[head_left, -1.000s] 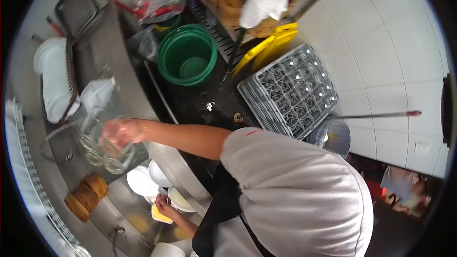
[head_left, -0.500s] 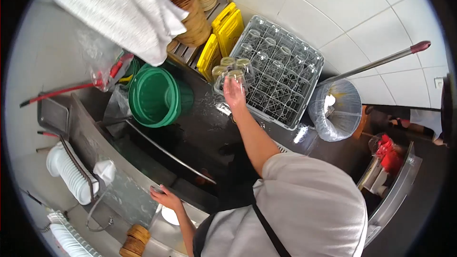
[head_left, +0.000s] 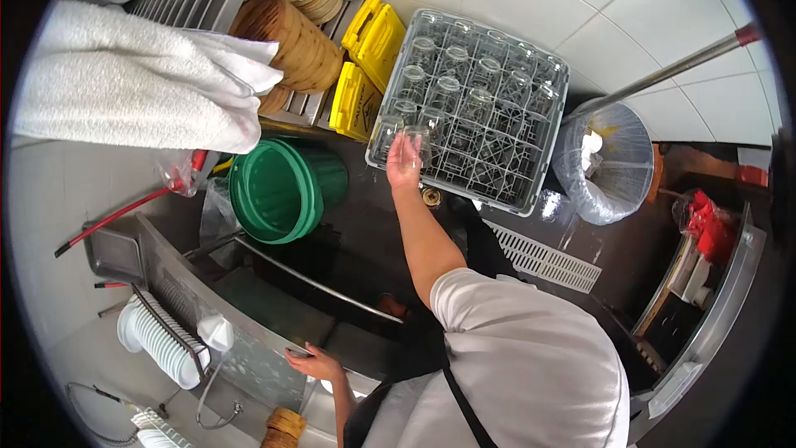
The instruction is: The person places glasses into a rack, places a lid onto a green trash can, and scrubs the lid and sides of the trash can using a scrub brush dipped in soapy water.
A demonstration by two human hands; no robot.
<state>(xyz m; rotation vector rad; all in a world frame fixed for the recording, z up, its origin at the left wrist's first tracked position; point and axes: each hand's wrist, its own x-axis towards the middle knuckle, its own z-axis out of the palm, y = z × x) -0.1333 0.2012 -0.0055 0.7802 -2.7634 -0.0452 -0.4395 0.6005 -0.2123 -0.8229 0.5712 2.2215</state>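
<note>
My right hand (head_left: 404,159) is at the near left corner of a grey glass rack (head_left: 516,204), fingers closed around a clear drinking glass (head_left: 421,148). Several other clear glasses (head_left: 448,93) stand upside down in the rack's compartments. The glass in my hand overlaps the rack's corner; whether its rim touches the bottom is hidden. My left hand (head_left: 319,365) is at the metal counter edge, with its fingers stretched out and holding nothing that I can see.
A green bucket (head_left: 286,191) stands left of the rack, beside yellow caution signs (head_left: 365,58) and bamboo steamers (head_left: 290,41). A lined bin (head_left: 609,166) with a long handle (head_left: 663,75) across it is on the right. A white towel (head_left: 141,75) hangs at upper left.
My right hand has lowered a cluster of glasses from in front of the rack into its near left corner. My left hand has shifted slightly along the counter edge. The whole view has turned a little.
</note>
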